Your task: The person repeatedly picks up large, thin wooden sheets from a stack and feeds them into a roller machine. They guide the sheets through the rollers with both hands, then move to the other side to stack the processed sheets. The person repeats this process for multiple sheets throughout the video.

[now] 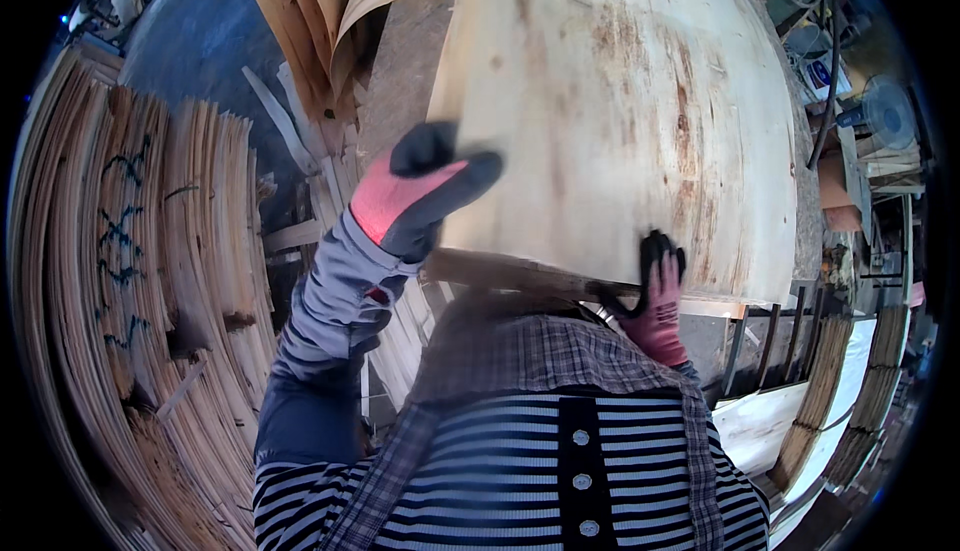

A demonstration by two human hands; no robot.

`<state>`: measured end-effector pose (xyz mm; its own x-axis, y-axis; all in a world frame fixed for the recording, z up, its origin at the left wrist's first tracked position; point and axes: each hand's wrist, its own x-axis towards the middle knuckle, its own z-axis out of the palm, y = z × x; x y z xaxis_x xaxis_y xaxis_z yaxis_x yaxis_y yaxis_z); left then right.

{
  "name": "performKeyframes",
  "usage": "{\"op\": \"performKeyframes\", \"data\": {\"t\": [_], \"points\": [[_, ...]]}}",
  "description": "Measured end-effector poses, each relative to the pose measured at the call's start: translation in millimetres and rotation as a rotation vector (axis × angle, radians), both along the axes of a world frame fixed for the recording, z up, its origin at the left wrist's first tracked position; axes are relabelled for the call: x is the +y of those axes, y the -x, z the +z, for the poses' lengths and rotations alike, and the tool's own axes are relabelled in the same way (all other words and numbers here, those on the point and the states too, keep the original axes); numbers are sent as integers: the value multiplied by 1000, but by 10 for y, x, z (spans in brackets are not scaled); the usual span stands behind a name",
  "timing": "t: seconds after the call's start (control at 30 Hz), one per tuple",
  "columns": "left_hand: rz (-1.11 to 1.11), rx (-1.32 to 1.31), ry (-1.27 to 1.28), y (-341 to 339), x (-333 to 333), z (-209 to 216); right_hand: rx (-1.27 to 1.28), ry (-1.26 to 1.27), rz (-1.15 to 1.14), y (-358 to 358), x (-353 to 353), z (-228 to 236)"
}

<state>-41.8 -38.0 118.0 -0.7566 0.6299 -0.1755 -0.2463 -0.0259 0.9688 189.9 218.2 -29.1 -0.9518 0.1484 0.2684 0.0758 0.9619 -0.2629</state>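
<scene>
A large pale wood veneer sheet (600, 131) with brown streaks lies on a work surface in front of me. My left hand (425, 186), in a pink and black glove, is closed at the sheet's left edge, slightly blurred, the edge seeming to run between its fingers and thumb. At the near edge, to the right, my right hand (655, 301) wears a matching glove. Its fingers lie stretched over the sheet's top face, with the thumb apart along the edge.
Tall stacks of veneer (120, 271) stand at the left, some with dark marks. Curled brown veneer sheets (300, 21) rise at the far left of the work surface. To the right are a metal rack (775, 341), bundled veneer (815, 401) and a clear plastic tub (888, 111).
</scene>
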Motion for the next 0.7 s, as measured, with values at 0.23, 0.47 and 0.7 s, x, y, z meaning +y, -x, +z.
{"op": "performKeyframes", "data": {"t": [0.23, 0.47, 0.7], "points": [[-169, -111, -650, 370, -72, -83, 321, 266, -218, 290, 331, 1006], [62, 442, 867, -76, 37, -1742, 443, 74, -242, 1053, 1016, 1971], [254, 169, 328, -47, 94, -1231, 315, -101, -138, 1570, 1307, 1539]]}}
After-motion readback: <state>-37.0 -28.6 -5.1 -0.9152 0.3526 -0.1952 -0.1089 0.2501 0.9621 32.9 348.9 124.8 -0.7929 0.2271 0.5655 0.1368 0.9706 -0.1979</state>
